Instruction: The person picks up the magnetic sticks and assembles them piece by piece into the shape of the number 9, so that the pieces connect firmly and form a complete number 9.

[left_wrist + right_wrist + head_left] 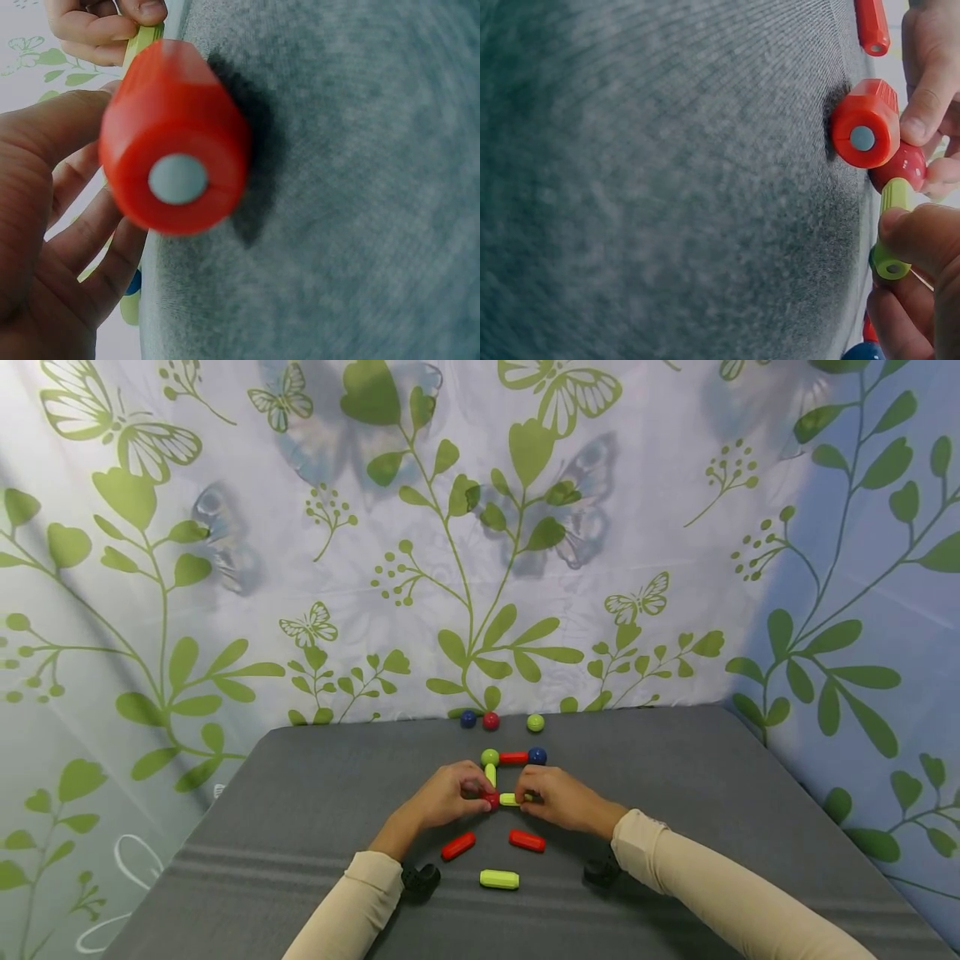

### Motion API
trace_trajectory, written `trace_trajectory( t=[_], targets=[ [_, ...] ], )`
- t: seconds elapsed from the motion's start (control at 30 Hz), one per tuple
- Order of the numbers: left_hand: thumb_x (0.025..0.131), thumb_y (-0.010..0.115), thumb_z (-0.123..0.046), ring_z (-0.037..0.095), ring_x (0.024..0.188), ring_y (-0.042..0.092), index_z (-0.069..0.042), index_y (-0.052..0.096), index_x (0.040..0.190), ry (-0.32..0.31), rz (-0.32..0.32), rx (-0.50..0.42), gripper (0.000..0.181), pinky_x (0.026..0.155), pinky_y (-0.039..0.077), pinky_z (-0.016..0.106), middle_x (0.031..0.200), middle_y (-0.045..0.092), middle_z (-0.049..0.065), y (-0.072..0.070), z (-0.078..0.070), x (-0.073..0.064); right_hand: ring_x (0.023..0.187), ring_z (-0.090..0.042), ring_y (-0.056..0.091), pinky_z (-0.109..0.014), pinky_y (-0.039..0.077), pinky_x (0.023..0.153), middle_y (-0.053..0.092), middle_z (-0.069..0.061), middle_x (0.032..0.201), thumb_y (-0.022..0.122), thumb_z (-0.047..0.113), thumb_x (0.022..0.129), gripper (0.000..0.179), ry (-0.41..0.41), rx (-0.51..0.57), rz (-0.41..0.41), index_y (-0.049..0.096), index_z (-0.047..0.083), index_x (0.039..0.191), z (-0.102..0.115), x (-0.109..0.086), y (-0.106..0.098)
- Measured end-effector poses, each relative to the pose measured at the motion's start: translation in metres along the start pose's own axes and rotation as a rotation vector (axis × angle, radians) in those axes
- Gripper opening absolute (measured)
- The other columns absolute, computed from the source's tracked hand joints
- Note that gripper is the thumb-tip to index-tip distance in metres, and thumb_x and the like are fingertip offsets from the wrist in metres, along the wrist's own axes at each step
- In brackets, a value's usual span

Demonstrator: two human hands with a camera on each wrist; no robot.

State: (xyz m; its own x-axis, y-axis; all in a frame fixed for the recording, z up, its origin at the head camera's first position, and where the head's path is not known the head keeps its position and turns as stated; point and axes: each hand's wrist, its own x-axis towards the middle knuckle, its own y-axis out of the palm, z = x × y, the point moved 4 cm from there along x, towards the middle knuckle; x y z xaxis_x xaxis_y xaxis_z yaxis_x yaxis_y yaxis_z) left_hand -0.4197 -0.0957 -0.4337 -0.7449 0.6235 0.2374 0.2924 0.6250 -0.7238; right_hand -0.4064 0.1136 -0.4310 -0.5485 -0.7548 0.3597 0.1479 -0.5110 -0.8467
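My left hand (453, 793) pinches a red ball (492, 800) between thumb and fingers. From the other side, my right hand (558, 797) pinches a yellow-green magnetic rod (508, 799), its far end at that ball. In the right wrist view the rod (895, 195) meets the ball (904, 166), and a metal disc shows at the rod's free end. Behind the left fingers another yellow-green rod (491, 775) runs back to a green ball (490, 757). A red rod (513, 758) links this green ball to a blue ball (537, 756).
Nearer me on the grey table (315, 860) lie two loose red rods, one left (458, 846) and one right (527, 841), and a yellow-green rod (498, 879). Along the back edge sit a blue ball (468, 718), a red ball (491, 721) and a green ball (536, 722), before a patterned curtain (660, 527).
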Motion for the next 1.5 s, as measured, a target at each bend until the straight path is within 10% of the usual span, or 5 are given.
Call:
trace_trajectory(
  t=[1.03,1.5],
  targets=[
    [0.089,0.081,-0.018,0.014,0.095,0.067,-0.015,0.075,0.104,0.047,-0.001,0.049,0.016,0.082,0.056,0.035,0.105,0.063,-0.005,-0.003,-0.004,0.007,0.088,-0.014,0.062,-0.028,0.053,0.077,0.057,0.007,0.108,0.079,0.015,0.091,0.014,0.014,-0.107,0.006,0.07,0.015,0.102,0.019,-0.024,-0.01],
    [0.091,0.077,-0.008,0.034,0.104,0.062,-0.01,0.074,0.103,0.106,-0.053,0.112,0.012,0.088,0.051,0.053,0.107,0.065,0.007,-0.03,-0.026,0.048,0.081,-0.005,0.057,-0.021,0.05,0.073,0.058,0.013,0.102,0.076,0.021,0.094,0.01,0.009,-0.066,0.108,0.068,0.023,0.099,0.044,-0.043,-0.002]
  ],
)
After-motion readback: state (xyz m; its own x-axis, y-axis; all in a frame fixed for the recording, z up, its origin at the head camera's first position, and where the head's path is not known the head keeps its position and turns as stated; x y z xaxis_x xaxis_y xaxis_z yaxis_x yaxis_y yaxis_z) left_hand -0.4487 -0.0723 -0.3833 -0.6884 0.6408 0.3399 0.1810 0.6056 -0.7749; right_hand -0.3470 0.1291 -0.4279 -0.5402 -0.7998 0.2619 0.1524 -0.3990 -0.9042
